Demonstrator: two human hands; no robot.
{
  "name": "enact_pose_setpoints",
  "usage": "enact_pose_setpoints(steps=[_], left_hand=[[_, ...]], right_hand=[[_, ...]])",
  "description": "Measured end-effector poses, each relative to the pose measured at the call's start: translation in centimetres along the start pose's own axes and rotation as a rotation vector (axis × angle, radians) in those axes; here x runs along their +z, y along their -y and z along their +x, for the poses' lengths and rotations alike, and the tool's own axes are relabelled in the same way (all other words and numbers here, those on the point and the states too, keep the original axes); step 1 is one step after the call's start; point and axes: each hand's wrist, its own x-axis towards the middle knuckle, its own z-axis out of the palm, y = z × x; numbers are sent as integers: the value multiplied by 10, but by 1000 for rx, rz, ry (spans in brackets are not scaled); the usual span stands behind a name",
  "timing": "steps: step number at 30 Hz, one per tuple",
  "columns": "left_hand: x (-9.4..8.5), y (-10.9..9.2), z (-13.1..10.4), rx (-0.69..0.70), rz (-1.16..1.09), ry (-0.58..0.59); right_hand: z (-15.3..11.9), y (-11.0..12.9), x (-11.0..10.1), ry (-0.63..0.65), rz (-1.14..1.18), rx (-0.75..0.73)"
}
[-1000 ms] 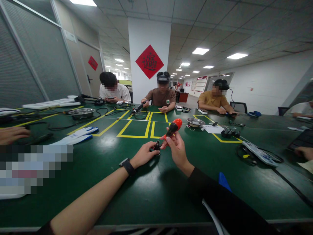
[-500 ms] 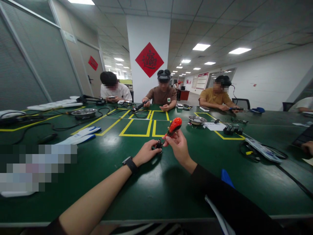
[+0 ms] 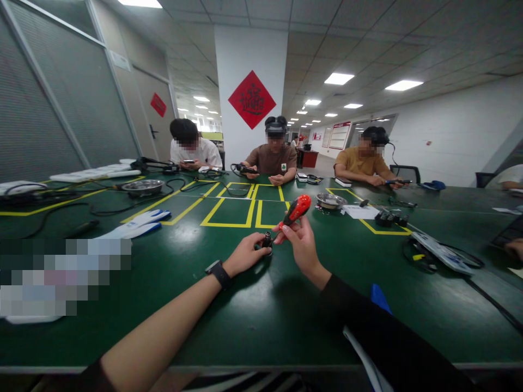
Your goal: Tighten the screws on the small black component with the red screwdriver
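My left hand [image 3: 249, 253] is closed around a small black cylindrical part [image 3: 267, 243], which stands upright at the green tabletop. The part's ribbed upper end shows above the fingers; its lower portion is partly covered. Fingers of my right hand [image 3: 301, 242] pinch a screwdriver [image 3: 298, 209] with a red and black handle. Its handle tilts up to the right, and the shaft slants down left to the side of the black part. Whether the tip touches the part or sits in a screw, I cannot tell.
Across the green table [image 3: 229, 326] sit several people, one holding a black device [image 3: 245, 169]. White-blue gloves [image 3: 141, 222] lie to the left. Metal bowls [image 3: 330, 201] stand farther back. On the right are black blocks [image 3: 390, 218], a power strip [image 3: 441, 253] and cables.
The screwdriver's handle has turned slightly in my right hand, while my left hand keeps its hold on the black part. Across the table, a person's black device has swung to a different angle.
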Motion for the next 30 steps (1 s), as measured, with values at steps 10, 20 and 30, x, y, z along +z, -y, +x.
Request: enact_pose_setpoints(steps=[10, 20, 30], left_hand=[[0, -1, 1, -8, 4, 0], [0, -1, 0, -7, 8, 4], [0, 1, 1, -4, -3, -4]], right_hand=[[-1, -5, 1, -59, -54, -13], [0, -3, -1, 50, -34, -4], [0, -2, -3, 5, -37, -15]])
